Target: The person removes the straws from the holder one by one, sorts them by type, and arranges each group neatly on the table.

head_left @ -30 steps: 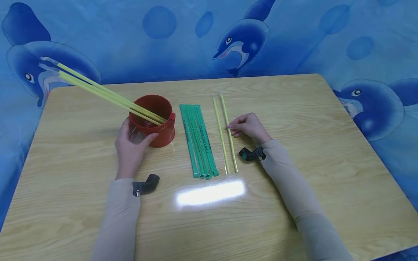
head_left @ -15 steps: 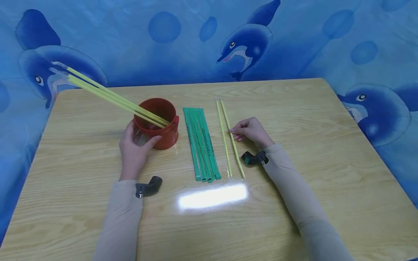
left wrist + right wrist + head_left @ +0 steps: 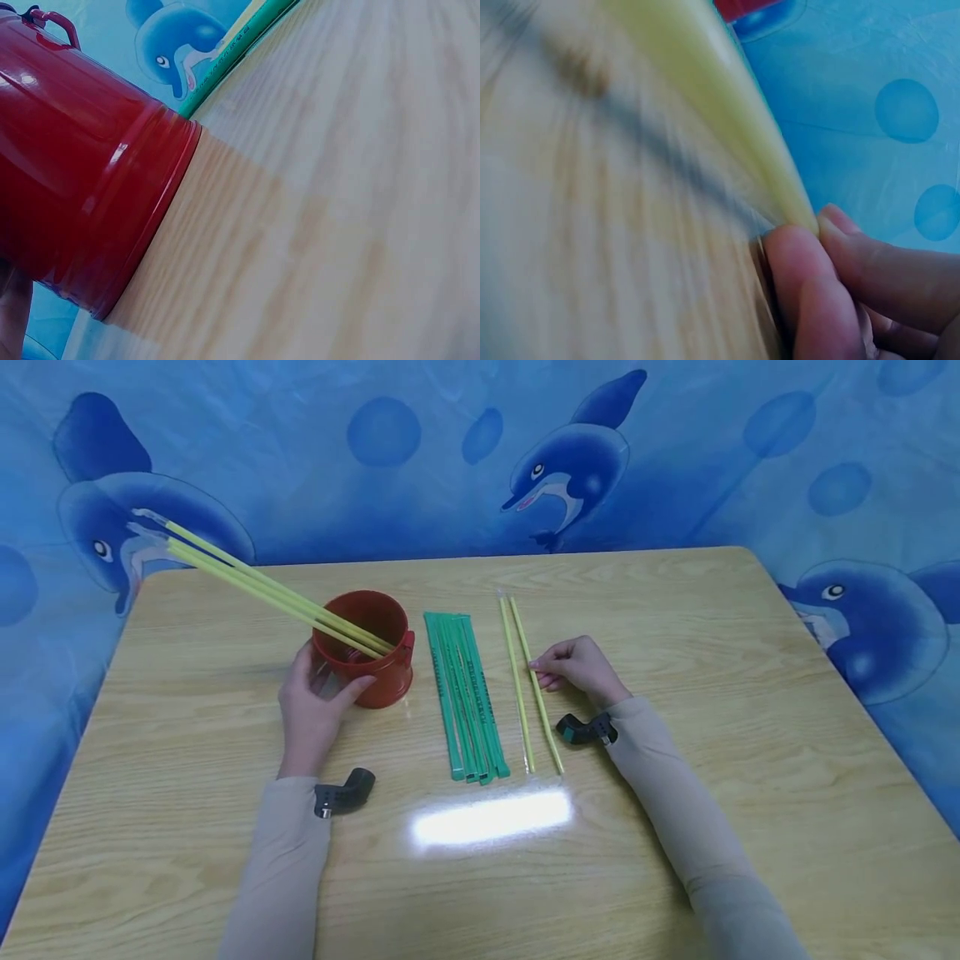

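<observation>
A red cup (image 3: 367, 647) (image 3: 82, 172) stands on the wooden table (image 3: 675, 627) left of centre, with several yellow straws (image 3: 255, 585) leaning out of it to the upper left. My left hand (image 3: 315, 702) wraps around the cup's near side. Two wrapped yellow straws lie flat right of centre; my right hand (image 3: 573, 664) pinches the right-hand straw (image 3: 536, 685) (image 3: 727, 120) near its middle, fingertips (image 3: 802, 255) against it. A bundle of green wrapped straws (image 3: 461, 693) lies between the cup and the yellow pair.
A blue cloth with dolphins (image 3: 570, 460) hangs behind and around the table. A bright glare patch (image 3: 491, 817) lies on the tabletop near the front. Small black cameras sit on both wrists (image 3: 343, 793).
Neither hand has visibly shifted relative to the cup or straws; only the head view has drifted slightly, moving everything down and right in frame.
</observation>
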`<state>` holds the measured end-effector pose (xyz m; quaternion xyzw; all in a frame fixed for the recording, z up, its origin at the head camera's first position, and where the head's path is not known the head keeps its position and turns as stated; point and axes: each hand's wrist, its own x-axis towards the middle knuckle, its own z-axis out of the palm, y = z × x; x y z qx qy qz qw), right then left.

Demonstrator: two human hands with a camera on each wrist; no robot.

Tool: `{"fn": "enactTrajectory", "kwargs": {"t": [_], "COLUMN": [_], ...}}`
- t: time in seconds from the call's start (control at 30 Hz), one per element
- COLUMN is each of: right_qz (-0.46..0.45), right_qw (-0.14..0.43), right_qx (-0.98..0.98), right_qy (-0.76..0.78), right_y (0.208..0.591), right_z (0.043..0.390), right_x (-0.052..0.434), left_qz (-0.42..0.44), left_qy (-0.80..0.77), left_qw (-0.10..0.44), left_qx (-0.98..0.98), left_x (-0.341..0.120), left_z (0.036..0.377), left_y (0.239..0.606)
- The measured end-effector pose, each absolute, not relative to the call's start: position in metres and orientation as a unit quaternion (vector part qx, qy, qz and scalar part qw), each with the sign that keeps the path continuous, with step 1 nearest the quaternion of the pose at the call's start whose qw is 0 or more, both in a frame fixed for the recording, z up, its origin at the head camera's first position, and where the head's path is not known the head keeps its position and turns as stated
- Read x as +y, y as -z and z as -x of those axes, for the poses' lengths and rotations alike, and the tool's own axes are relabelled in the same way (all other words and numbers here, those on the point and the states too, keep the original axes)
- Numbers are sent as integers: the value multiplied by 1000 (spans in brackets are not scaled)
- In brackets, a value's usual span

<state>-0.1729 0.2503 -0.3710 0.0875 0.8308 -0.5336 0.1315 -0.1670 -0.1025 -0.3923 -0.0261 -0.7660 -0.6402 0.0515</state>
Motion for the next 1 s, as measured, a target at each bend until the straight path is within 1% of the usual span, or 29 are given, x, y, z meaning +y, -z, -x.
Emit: {"fn": "enactTrajectory", "kwargs": {"t": [0.27,0.77,1.0], "right_qz": [-77,-72,-69], "right_qw": [128,132,134], "right_qx": [832,837,834], "right_qy": [534,526,531], "right_y": [373,375,373], "right_z": [173,172,171], "right_x": [250,252,252], "left_qz": [33,33,40], "left_qy": [644,642,641], "left_qw": [63,61,70], "left_qx": [-762,-764,-763], "left_x": [-103,-103,-102], "left_z": [168,168,169], "left_y": [393,396,397]}}
